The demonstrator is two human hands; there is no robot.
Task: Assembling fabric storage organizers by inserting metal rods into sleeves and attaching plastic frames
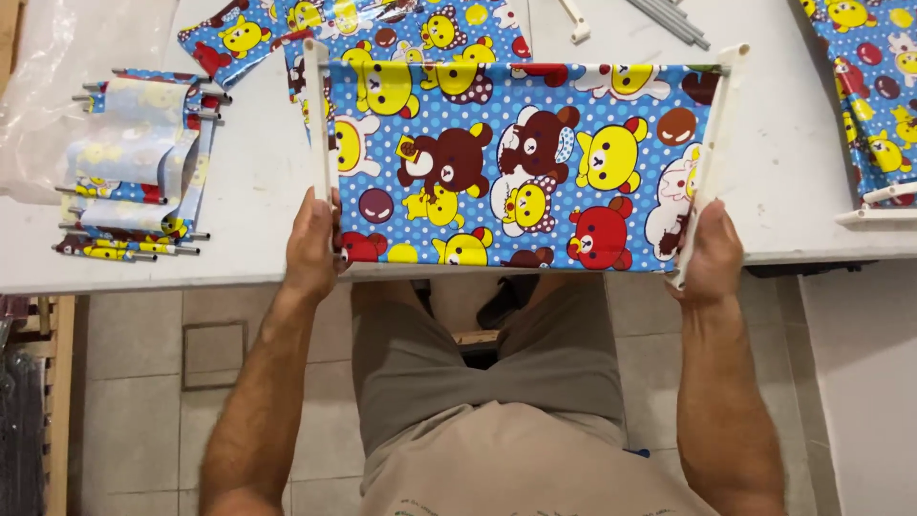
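Observation:
A blue cartoon-bear fabric panel is stretched flat between two white plastic side bars over the white table's front edge. My left hand grips the near end of the left bar. My right hand grips the near end of the right bar. The panel's near edge overhangs the table above my lap.
A stack of folded fabric pieces on metal rods lies at the left. More bear fabric lies behind the panel, and another piece at the right. Grey rods rest at the back. Clear plastic wrap sits far left on the table.

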